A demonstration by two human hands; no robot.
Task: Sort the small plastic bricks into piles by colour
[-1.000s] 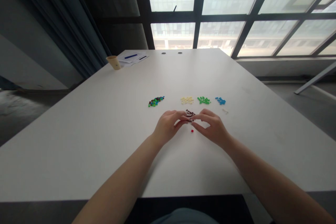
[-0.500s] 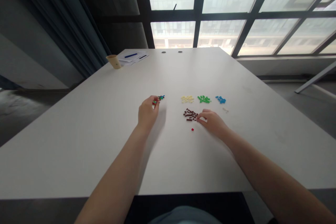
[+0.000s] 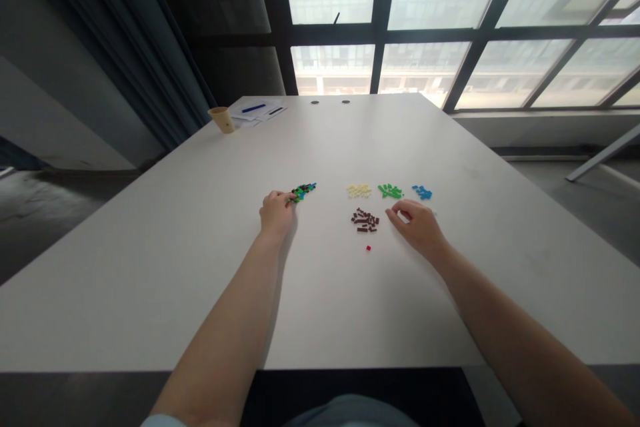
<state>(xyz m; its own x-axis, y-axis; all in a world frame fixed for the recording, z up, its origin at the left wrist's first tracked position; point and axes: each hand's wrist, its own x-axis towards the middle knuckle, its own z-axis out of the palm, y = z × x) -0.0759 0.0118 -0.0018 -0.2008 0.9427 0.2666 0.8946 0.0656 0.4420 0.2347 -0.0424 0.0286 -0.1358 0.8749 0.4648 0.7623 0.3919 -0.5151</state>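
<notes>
My left hand point(image 3: 277, 211) rests at the near left end of a mixed pile of small bricks point(image 3: 303, 191), its fingers closed at the pile; what they grip is hidden. My right hand point(image 3: 416, 223) is just right of the brown bricks point(image 3: 365, 220), thumb and forefinger pinched together; anything between them is too small to name. Behind the brown pile lie cream bricks point(image 3: 359, 191), green bricks point(image 3: 390, 191) and blue bricks point(image 3: 422, 192) in separate groups. One red brick point(image 3: 369, 248) sits in front of the brown ones.
On the white table point(image 3: 330, 307), a tan cup point(image 3: 222, 120) stands at the far left edge beside papers point(image 3: 257, 112) with a blue pen point(image 3: 253, 108) on them. Windows rise behind the table.
My left hand has shifted slightly left and down, uncovering more of the mixed pile. My right hand has moved away from the brown bricks, to the right and a little farther back.
</notes>
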